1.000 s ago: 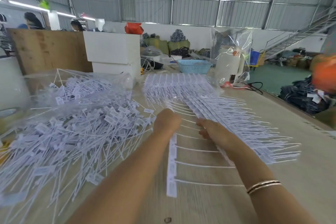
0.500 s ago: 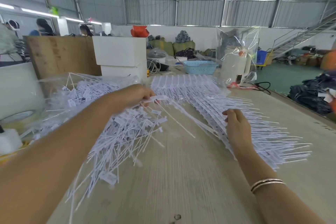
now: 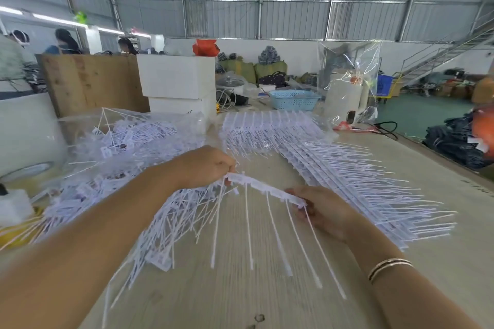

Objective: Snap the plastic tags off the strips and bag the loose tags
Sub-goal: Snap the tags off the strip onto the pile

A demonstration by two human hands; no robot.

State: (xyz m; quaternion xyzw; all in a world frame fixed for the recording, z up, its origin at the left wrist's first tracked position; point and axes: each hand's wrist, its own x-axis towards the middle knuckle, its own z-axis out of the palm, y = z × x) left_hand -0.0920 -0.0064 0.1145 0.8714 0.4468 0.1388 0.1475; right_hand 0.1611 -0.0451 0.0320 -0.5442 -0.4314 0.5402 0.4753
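A white strip of plastic tags (image 3: 267, 188) hangs in the air between my two hands, its thin tails pointing down toward me. My left hand (image 3: 205, 165) grips the strip's left end with curled fingers. My right hand (image 3: 320, 211) pinches its right end. A stack of whole strips (image 3: 334, 165) lies on the table to the right and behind. A heap of loose tags (image 3: 112, 181) covers the table to the left, and behind it a clear plastic bag (image 3: 128, 125) holds more tags.
The wooden table (image 3: 240, 288) runs toward me. White foam boxes (image 3: 176, 83), a blue basket (image 3: 294, 99) and a white jug in clear wrap (image 3: 344, 96) stand at the far end. A tape roll (image 3: 26, 171) sits at the left. People work behind a wooden board (image 3: 93, 80).
My left hand came back from the loose heap toward the middle. My right hand lifted a fresh strip off the stack, and both hands now hold it.
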